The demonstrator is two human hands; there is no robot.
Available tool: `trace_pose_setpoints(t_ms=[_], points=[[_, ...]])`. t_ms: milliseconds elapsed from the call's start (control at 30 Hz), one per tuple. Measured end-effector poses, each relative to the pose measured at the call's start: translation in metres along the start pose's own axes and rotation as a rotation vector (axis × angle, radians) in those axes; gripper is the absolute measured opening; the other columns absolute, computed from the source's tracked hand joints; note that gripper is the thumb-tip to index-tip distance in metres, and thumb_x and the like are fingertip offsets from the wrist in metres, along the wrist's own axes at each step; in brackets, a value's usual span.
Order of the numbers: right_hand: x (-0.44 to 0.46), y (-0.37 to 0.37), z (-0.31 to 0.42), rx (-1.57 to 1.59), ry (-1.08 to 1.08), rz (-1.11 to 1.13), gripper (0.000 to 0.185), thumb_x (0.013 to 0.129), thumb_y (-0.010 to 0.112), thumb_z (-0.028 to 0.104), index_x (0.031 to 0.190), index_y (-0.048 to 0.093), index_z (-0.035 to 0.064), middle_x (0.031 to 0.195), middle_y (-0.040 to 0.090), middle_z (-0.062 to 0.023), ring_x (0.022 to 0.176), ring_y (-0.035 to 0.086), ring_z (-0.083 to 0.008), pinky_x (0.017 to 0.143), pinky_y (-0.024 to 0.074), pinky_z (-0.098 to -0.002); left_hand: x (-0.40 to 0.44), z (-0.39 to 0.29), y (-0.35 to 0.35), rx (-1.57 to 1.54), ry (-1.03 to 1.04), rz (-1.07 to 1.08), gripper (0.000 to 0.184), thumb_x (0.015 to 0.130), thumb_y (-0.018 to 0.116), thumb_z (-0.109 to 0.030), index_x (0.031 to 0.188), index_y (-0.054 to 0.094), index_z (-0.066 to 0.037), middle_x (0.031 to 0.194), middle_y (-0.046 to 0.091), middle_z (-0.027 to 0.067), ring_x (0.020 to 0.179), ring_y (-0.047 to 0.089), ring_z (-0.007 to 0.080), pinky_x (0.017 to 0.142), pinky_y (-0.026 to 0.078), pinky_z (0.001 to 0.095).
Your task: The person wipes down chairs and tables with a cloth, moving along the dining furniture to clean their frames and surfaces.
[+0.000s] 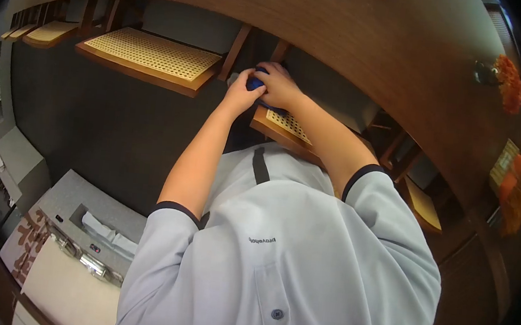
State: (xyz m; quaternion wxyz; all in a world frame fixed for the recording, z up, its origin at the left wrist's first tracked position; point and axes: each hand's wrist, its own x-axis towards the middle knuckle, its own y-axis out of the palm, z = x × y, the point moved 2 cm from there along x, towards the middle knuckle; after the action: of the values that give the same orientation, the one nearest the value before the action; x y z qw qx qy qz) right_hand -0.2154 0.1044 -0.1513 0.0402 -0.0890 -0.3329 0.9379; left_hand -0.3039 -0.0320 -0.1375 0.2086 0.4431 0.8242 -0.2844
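Observation:
Both hands are together around a dark blue, cloth-like bundle [255, 84], most of it hidden by the fingers. My left hand [242, 94] has its fingers curled against the bundle's left side. From the right, my right hand [279, 84] wraps over the top, its thumb near the left fingertips. More blue shows under the right wrist. The hands are just above the far corner of a wooden chair seat with cane weave [288, 124], close in front of my body. A small pale patch shows behind the left hand; I cannot make out what it is.
A long brown wooden counter [347, 39] curves beyond the hands. Another cane-seated chair [151, 55] stands to the left, with several more farther along. Orange flowers [508, 83] are at the far right. A grey unit with metal fittings [96, 209] lies lower left.

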Motion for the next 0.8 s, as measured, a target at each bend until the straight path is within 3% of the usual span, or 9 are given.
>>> trace_pose_setpoints(t_ms=[67, 100, 200, 300, 400, 533, 633, 733, 800], points=[[-0.004, 0.006, -0.012, -0.143, -0.029, 0.097, 0.054, 0.079, 0.071, 0.023, 0.131, 0.062, 0.0129, 0.144, 0.053, -0.0158, 0.141, 0.040, -0.0361, 0.122, 0.0229, -0.0520, 0.017, 0.032, 0.003, -0.029, -0.057, 0.086, 0.081, 0.080, 0.083, -0.032, 0.144, 0.045, -0.001, 0.139, 0.057, 0.0196, 0.126, 0.058, 0.0291, 0.105, 0.046, 0.0376], [-0.004, 0.004, -0.016, -0.119, -0.013, 0.157, 0.058, 0.082, 0.071, 0.028, 0.137, 0.058, 0.0154, 0.148, 0.050, -0.0144, 0.147, 0.032, -0.0344, 0.126, 0.0099, -0.0532, 0.018, 0.036, 0.005, -0.101, -0.075, 0.048, 0.083, 0.079, 0.084, -0.035, 0.145, 0.046, -0.001, 0.140, 0.057, 0.0187, 0.126, 0.058, 0.0290, 0.106, 0.046, 0.0379], [0.003, 0.003, -0.020, -0.187, -0.054, 0.140, 0.055, 0.082, 0.073, 0.025, 0.134, 0.060, 0.0143, 0.150, 0.047, -0.0131, 0.149, 0.030, -0.0335, 0.126, 0.0144, -0.0540, 0.025, 0.052, 0.013, -0.265, -0.160, 0.046, 0.076, 0.081, 0.081, -0.040, 0.140, 0.053, -0.001, 0.134, 0.062, 0.0199, 0.123, 0.061, 0.0307, 0.104, 0.047, 0.0381], [0.015, 0.007, -0.033, -0.220, -0.102, 0.171, 0.054, 0.080, 0.075, 0.019, 0.132, 0.060, 0.0138, 0.153, 0.044, -0.0121, 0.149, 0.029, -0.0323, 0.125, 0.0178, -0.0540, 0.032, 0.070, 0.023, -0.041, -0.237, 0.088, 0.070, 0.084, 0.077, -0.045, 0.134, 0.057, 0.000, 0.124, 0.067, 0.0224, 0.118, 0.064, 0.0345, 0.101, 0.048, 0.0382], [0.016, 0.017, -0.045, -0.101, -0.078, 0.030, 0.061, 0.072, 0.078, 0.007, 0.130, 0.061, 0.0149, 0.156, 0.041, -0.0105, 0.151, 0.027, -0.0311, 0.124, 0.0229, -0.0533, 0.034, 0.040, 0.022, 0.087, -0.149, 0.013, 0.067, 0.087, 0.073, -0.047, 0.131, 0.059, 0.001, 0.117, 0.069, 0.0247, 0.115, 0.065, 0.0376, 0.098, 0.049, 0.0392], [0.018, -0.001, -0.055, -0.188, 0.107, -0.148, 0.059, 0.077, 0.074, 0.013, 0.134, 0.059, 0.0137, 0.154, 0.043, -0.0146, 0.146, 0.035, -0.0354, 0.118, 0.0324, -0.0500, 0.065, 0.030, 0.038, 0.052, 0.072, -0.062, 0.066, 0.093, 0.066, -0.045, 0.136, 0.052, 0.002, 0.121, 0.066, 0.0271, 0.117, 0.063, 0.0400, 0.098, 0.049, 0.0436], [0.030, -0.003, -0.086, 0.016, 0.395, -0.161, 0.054, 0.086, 0.068, 0.020, 0.138, 0.056, 0.0101, 0.147, 0.050, -0.0200, 0.138, 0.044, -0.0394, 0.113, 0.0368, -0.0482, 0.093, -0.017, 0.042, 0.095, -0.052, -0.047, 0.059, 0.095, 0.061, -0.040, 0.135, 0.051, 0.003, 0.125, 0.063, 0.0294, 0.119, 0.060, 0.0433, 0.099, 0.048, 0.0470], [0.045, -0.033, -0.068, 0.074, 0.579, -0.126, 0.051, 0.093, 0.063, 0.025, 0.139, 0.054, 0.0058, 0.139, 0.056, -0.0238, 0.134, 0.048, -0.0412, 0.111, 0.0387, -0.0483, 0.129, -0.035, 0.049, 0.179, -0.016, -0.014, 0.052, 0.096, 0.058, -0.034, 0.132, 0.051, 0.003, 0.128, 0.060, 0.0307, 0.121, 0.056, 0.0456, 0.099, 0.047, 0.0498], [0.046, -0.020, -0.075, 0.118, 0.613, -0.197, 0.055, 0.094, 0.062, 0.026, 0.143, 0.049, 0.0046, 0.143, 0.052, -0.0255, 0.135, 0.047, -0.0419, 0.112, 0.0381, -0.0488, 0.131, -0.038, 0.050, 0.187, -0.014, 0.007, 0.057, 0.097, 0.055, -0.036, 0.138, 0.047, 0.002, 0.132, 0.057, 0.0310, 0.124, 0.053, 0.0470, 0.102, 0.045, 0.0506]])
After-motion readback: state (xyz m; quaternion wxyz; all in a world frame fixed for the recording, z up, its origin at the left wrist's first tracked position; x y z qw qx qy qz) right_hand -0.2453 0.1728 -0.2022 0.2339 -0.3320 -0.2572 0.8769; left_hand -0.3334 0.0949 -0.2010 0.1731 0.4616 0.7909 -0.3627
